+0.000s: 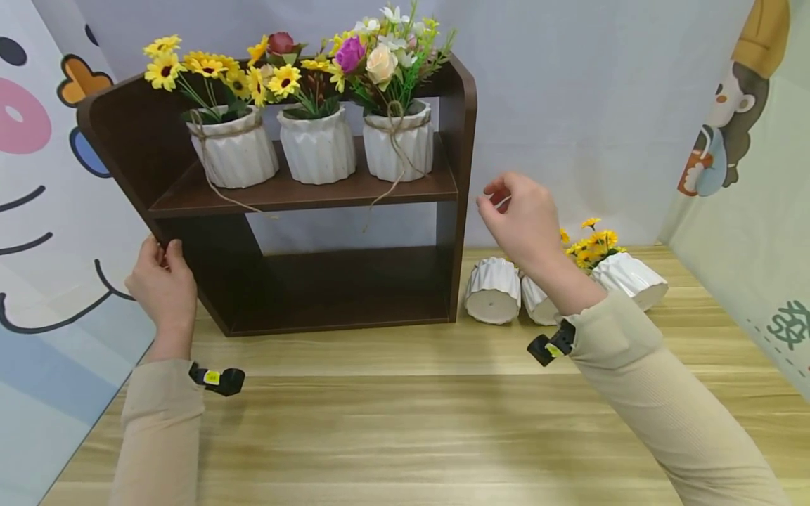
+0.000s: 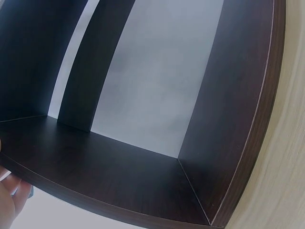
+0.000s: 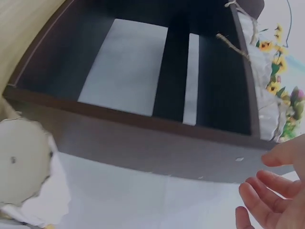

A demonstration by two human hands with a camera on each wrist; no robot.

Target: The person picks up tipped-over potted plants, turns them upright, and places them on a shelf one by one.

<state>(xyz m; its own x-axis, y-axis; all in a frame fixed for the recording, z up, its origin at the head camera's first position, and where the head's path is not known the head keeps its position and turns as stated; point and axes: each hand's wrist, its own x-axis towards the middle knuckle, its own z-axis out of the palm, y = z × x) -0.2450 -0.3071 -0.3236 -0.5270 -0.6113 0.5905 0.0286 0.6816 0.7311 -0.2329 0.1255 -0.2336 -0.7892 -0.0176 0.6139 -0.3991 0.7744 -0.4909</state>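
Observation:
A dark brown two-tier shelf stands on the wooden table. My left hand holds its left side panel near the front edge, and in the left wrist view the fingers lie along the outer face. Beside the right side panel, my right hand hovers with loosely bent fingers and nothing in them. The right wrist view shows those fingers spread near the panel's outer face. On the upper tier sit three white pots of artificial flowers: the left pot, the middle pot and the right pot.
Right of the shelf, several white pots lie tipped on the table: one pot with its base facing forward, another with yellow flowers. A pale wall rises behind; printed panels flank both sides.

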